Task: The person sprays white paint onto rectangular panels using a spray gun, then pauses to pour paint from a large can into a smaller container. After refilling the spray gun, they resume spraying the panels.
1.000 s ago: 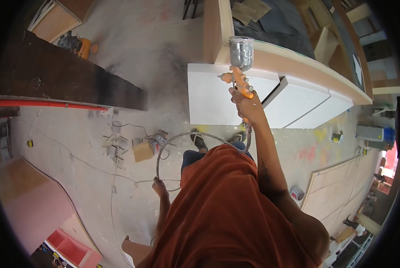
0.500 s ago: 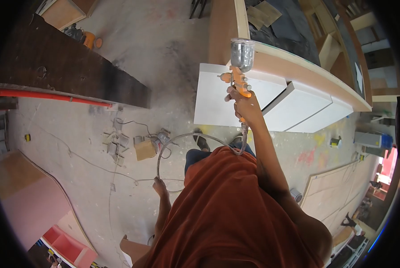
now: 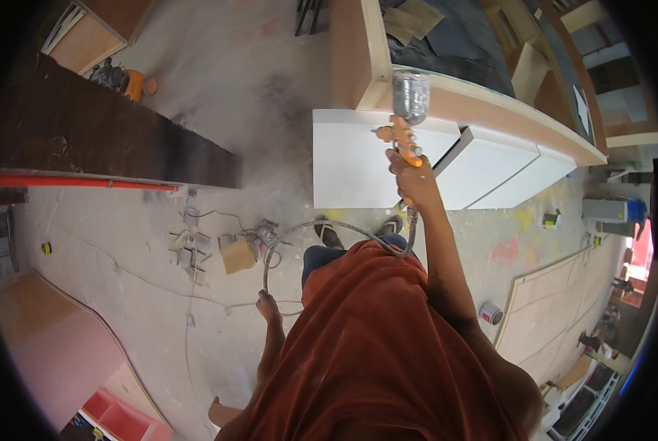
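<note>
My right hand [image 3: 417, 182] is wrapped round the grip of an orange spray gun [image 3: 405, 140] with a paint-smeared metal cup [image 3: 411, 98] on top. The gun is held out over white panels [image 3: 358, 158] leaning below a wooden frame. From its handle a grey air hose [image 3: 321, 223] loops past my waist to the left. My left hand [image 3: 268, 304] is closed around that hose, low at my left side. An orange shirt covers my body, and my feet in sandals [image 3: 329, 234] stand on the floor just short of the panels.
A dark beam [image 3: 116, 125] with a red pipe [image 3: 79, 181] juts in from the left. Cans and a cardboard piece [image 3: 238, 256] lie on the floor among cords. A paint can [image 3: 491, 313] stands at right by a wooden board [image 3: 556, 309]; another person [image 3: 597, 344] is far right.
The spray gun in my right hand has shifted slightly right and down in view. The white panels appear a little further left. My left hand still holds the hose.
</note>
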Action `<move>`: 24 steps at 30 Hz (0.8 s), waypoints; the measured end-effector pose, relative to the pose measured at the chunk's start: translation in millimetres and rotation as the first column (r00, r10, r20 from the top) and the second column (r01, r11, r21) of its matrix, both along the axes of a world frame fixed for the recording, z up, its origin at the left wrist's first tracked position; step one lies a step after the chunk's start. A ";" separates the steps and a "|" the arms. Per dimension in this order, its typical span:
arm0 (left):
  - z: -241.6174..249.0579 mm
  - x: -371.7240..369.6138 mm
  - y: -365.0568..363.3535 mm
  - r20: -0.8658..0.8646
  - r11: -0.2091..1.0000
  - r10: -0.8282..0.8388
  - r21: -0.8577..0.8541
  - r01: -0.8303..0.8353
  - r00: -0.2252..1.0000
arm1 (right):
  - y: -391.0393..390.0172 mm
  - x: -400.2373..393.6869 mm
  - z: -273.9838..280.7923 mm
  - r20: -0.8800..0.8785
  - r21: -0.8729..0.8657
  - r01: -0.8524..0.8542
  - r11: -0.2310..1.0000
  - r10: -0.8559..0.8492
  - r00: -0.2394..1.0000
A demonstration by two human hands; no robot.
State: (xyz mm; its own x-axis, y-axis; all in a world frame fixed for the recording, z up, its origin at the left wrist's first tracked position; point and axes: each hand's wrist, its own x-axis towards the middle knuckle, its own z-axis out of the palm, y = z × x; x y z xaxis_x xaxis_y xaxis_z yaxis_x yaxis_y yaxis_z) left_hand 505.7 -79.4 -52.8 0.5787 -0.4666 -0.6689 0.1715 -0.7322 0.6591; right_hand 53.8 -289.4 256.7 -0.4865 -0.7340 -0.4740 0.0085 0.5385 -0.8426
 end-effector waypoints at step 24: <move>9.9 -71.1 -66.4 -0.021 0.876 -0.476 -0.104 0.471 0.879 | 89.3 -174.9 -16.8 -0.502 -0.057 0.361 0.931 -0.339 0.795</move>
State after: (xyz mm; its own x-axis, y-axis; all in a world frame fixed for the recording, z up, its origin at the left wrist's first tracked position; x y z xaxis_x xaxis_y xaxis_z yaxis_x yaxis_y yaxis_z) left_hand 434.6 -145.8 -42.9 0.2436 -0.7387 -0.6285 -0.1496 -0.6689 0.7282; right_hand -121.1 -200.1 239.9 -0.8827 -0.4535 -0.1230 -0.2089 0.6132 -0.7618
